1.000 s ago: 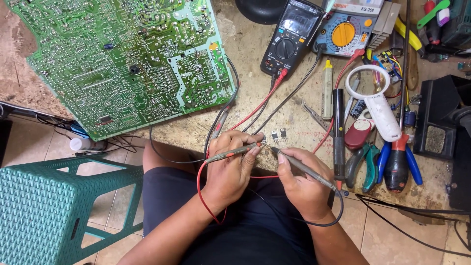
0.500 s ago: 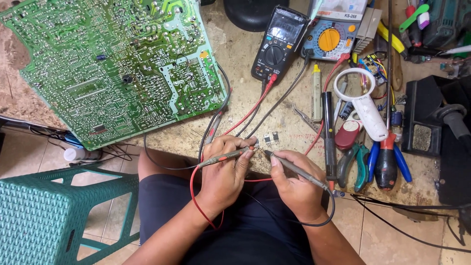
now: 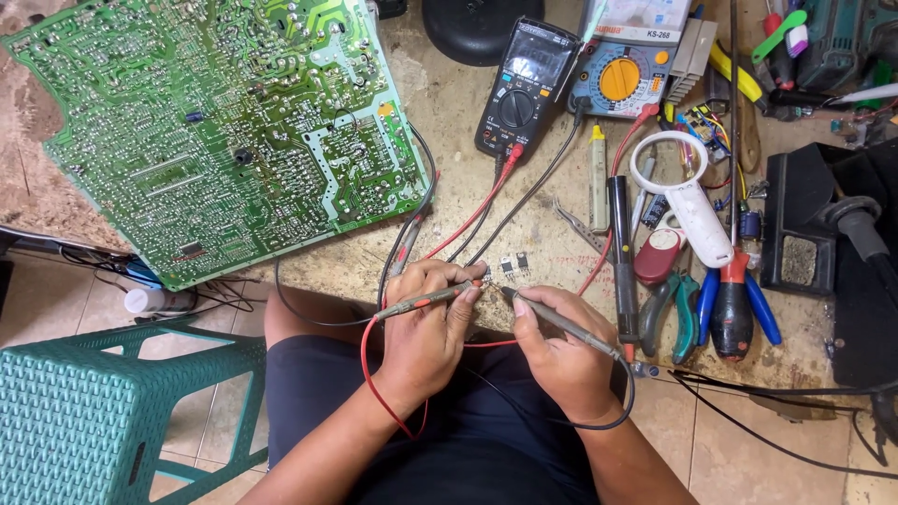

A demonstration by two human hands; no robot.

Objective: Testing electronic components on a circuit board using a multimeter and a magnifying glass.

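Observation:
My left hand (image 3: pixel 426 332) grips a grey probe with a red lead (image 3: pixel 426 299), its tip pointing right at a tiny component pinched between the fingertips near the bench edge. My right hand (image 3: pixel 561 351) holds a grey probe with a black lead (image 3: pixel 561 323), its tip aimed left at the same spot. Two small black three-legged parts (image 3: pixel 513 265) lie on the bench just beyond the hands. Both leads run up to a black digital multimeter (image 3: pixel 524 89).
A large green circuit board (image 3: pixel 215 131) lies solder side up at the left. An analogue meter (image 3: pixel 627 70), a white magnifier (image 3: pixel 687 201), blue-handled pliers (image 3: pixel 734 304), tweezers and screwdrivers crowd the right. A teal plastic stool (image 3: pixel 103 421) stands at lower left.
The view has drifted slightly, so the bench sits lower and further left in frame. Both hands stay together at the bench edge with the probe tips still meeting.

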